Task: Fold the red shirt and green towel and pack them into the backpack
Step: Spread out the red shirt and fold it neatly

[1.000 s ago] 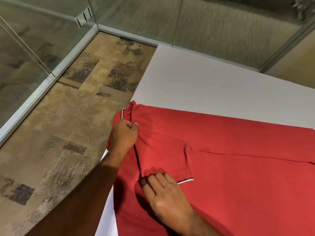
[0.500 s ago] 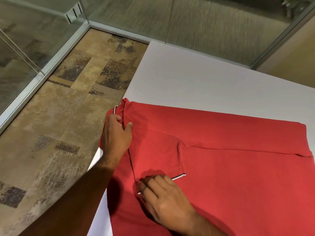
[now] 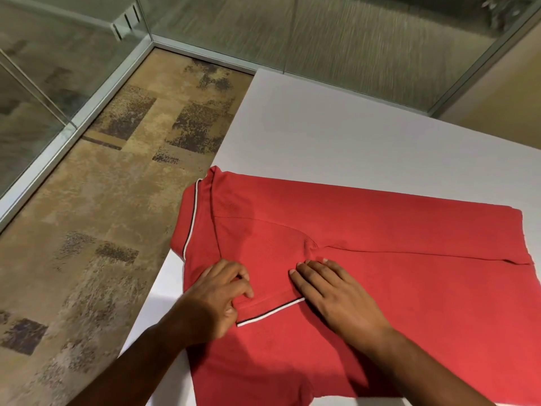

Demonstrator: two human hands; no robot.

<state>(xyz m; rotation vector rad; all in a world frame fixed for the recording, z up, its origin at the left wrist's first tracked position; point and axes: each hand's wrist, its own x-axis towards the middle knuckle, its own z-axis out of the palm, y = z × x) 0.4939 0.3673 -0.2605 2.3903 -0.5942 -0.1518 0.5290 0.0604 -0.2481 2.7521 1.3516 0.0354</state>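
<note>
1. Both hands have moved since the earlier frame: the left hand (image 3: 218, 300) has left the collar (image 3: 194, 221) and come down to the sleeve cuff (image 3: 270, 310), and the right hand (image 3: 330, 294) has slid from the collar side to the other end of the cuff.
2. Now the left hand pinches the cuff end with curled fingers, while the right hand lies flat, fingers straight, and presses the cloth just beside the striped edge.
3. The red polo shirt (image 3: 395, 238) lies spread on the white surface (image 3: 336, 136), its collar hanging a little over the left edge; the folded-in sleeve (image 3: 263, 259) sits between the two hands.
4. The step seems to be tucking the sleeve inward and flattening it. To do it well, I think the left hand should pull the cuff straight and in line with the shirt side, and the right hand should hold the fold and smooth outward to remove wrinkles.
5. A risk: the overhanging collar side may drag the shirt off the surface.
6. No green towel and no backpack are in view.
</note>
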